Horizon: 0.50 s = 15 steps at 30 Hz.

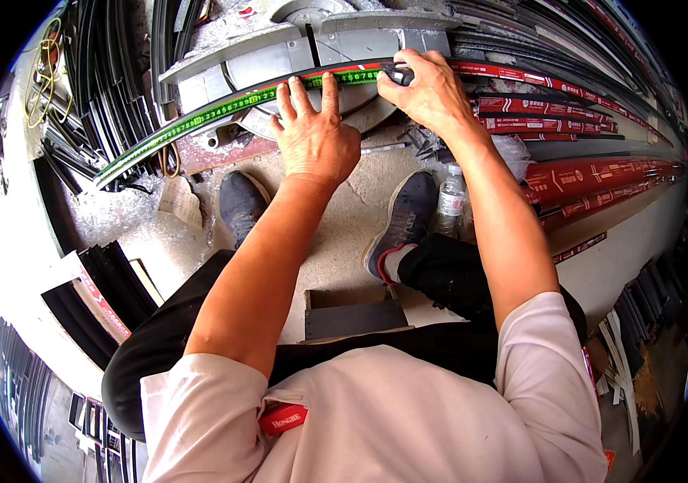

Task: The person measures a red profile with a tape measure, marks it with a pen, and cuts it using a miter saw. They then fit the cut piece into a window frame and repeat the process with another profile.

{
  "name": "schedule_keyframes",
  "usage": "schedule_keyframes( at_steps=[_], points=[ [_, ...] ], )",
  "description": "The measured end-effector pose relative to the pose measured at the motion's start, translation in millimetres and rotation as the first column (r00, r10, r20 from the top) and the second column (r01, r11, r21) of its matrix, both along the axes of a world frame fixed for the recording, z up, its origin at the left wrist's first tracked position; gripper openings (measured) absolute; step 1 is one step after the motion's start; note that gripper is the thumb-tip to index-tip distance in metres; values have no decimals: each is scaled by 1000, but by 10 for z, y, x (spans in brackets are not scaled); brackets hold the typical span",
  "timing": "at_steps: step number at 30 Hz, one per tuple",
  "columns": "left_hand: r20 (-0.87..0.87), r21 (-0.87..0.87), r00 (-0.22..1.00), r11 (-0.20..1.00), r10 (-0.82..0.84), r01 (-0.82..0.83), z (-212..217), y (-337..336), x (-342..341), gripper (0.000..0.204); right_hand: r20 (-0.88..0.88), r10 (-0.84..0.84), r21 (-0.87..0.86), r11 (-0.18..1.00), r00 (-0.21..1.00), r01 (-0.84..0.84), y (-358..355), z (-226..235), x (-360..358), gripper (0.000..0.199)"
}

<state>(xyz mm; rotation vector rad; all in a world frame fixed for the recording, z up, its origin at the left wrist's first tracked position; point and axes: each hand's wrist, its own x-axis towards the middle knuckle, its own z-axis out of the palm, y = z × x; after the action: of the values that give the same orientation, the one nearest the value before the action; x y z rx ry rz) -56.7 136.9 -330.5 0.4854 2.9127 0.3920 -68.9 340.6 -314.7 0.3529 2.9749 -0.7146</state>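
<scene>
— Your pink shirt fills the foreground, black trousers below it as you squat over the concrete floor. Where are your hands?

— Your left hand lies flat, fingers spread open, pressing a green measuring tape along a long dark metal profile on the mitre saw's table. Your right hand is curled closed around a small dark object, too hidden to identify, at the tape's end.

— And nearby?

— Red-wrapped profiles stacked right, a water bottle beside your right shoe.
</scene>
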Motion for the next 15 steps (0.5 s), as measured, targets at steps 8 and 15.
schedule_keyframes(
  at_steps=[8,15],
  points=[
    [-169,45,986,999,2,5,376,-330,-86,59,-65,53,-116,991,996,-60,-25,7,214,39],
    [-182,39,968,985,175,-171,330,-1098,-649,51,248,152,-378,924,957,-49,-134,207,593,37]
  ],
)
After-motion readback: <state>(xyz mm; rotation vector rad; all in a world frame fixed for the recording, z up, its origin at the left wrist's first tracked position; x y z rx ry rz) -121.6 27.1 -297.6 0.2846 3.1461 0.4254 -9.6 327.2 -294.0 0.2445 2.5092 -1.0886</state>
